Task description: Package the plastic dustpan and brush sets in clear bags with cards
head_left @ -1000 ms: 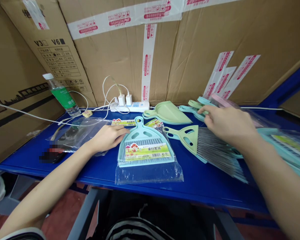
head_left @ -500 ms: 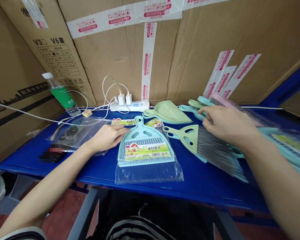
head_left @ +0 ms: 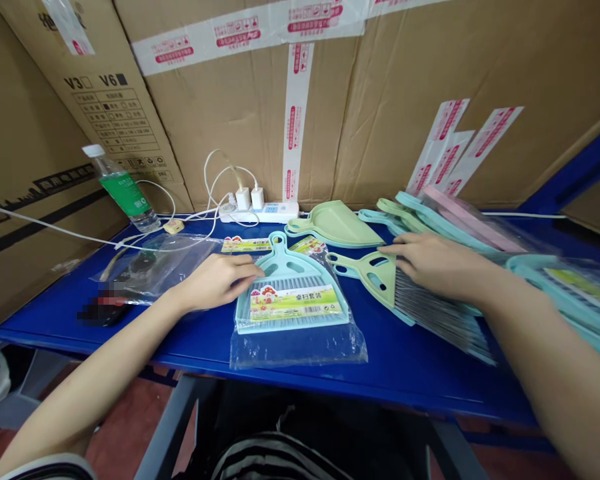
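Note:
In the head view, a light blue dustpan (head_left: 280,268) lies in a clear plastic bag (head_left: 300,350), with a brush and a printed card (head_left: 296,303) over it. My left hand (head_left: 221,279) rests at its upper left edge, fingers extended and loosely apart, not wrapped round it. To the right, a green brush (head_left: 375,272) with grey bristles (head_left: 433,310) lies over a light blue one. My right hand (head_left: 430,265) reaches over the bristles, its fingers stretched out. Its fingertips touch or hover at the green brush head's upper corner; contact is hard to tell.
Behind lie a green dustpan (head_left: 337,223), stacked blue and green pans, and a pink one (head_left: 465,217) in plastic. More wrapped blue sets (head_left: 525,267) sit at right. A power strip (head_left: 275,213), cables, a water bottle (head_left: 125,190) and a plastic bag (head_left: 180,257) stand leftward.
My right hand has come down and slightly toward me, from the stacked pans to the green brush. My left hand has shifted slightly right over the dustpan's edge.

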Demonstrator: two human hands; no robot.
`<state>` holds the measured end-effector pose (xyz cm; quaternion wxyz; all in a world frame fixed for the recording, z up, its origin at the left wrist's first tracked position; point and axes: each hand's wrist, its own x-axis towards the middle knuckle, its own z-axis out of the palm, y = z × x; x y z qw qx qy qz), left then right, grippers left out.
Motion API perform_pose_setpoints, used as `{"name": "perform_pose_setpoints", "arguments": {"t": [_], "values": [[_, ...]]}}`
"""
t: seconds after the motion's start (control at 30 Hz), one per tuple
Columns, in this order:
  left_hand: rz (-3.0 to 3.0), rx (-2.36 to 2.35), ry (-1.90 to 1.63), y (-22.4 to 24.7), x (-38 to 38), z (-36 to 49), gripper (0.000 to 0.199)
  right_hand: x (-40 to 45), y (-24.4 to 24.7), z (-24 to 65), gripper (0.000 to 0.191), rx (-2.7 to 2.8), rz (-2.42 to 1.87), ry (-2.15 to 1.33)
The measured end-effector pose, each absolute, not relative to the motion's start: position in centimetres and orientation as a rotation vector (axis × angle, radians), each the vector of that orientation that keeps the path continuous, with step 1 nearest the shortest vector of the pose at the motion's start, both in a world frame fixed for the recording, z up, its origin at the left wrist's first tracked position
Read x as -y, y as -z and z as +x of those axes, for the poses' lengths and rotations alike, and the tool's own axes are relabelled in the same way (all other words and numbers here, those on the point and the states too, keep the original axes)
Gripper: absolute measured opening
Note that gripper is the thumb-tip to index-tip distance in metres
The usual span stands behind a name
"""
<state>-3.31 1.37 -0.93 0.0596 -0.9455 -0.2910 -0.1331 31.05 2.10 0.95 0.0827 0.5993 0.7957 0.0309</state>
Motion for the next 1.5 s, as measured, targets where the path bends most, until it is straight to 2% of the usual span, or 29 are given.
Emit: {"name": "perform_pose_setpoints", "arguments": {"t": [0.1,0.2,0.33,0.47,0.6,0.77,0.87,1.07,1.27,1.37,1.5], "values": [[-3.086,0.809,0.474,0.8,-0.9,-2.9,0.028,-2.1,0.2,31.1,0.045,-2.498,1.754,-0.294],[-3.251,0.749,0.472,0.8,-0.4,-2.6,0.023,-1.8,0.8,30.5,0.038,-2.846,1.529,-0.426],[-3.337,0.734,0.394,0.8,0.1,-2.3,0.018,-0.5,0.6,28.4,0.028,-3.282,1.064,-0.067],[-3.415,0.700,0.354,0.7,0.6,-2.0,0.013,0.8,0.7,26.5,0.014,-3.250,0.913,0.311],[-3.471,0.705,0.306,0.7,0.7,-1.7,0.008,1.2,1.0,25.9,0.008,-3.175,0.970,0.443],[-3.483,0.665,0.321,0.8,0.6,-1.8,0.011,1.4,1.2,25.9,0.018,-3.173,0.949,0.437],[-3.456,0.692,0.340,0.8,0.7,-2.0,0.005,1.6,1.4,25.8,0.017,-3.204,0.934,0.331],[-3.460,0.699,0.282,0.6,0.7,-1.9,0.008,2.0,2.4,25.2,0.019,-3.289,0.922,-0.130],[-3.462,0.715,0.336,0.4,0.8,-2.0,0.021,2.2,3.1,24.4,0.010,-3.278,0.794,-0.613],[-3.401,0.726,0.376,0.7,0.8,-1.9,0.022,2.2,3.3,23.9,0.014,-3.266,0.826,-0.730],[-3.314,0.700,0.390,1.1,0.7,-1.6,0.014,2.4,3.5,23.5,0.016,-3.318,0.848,-0.747]]}}
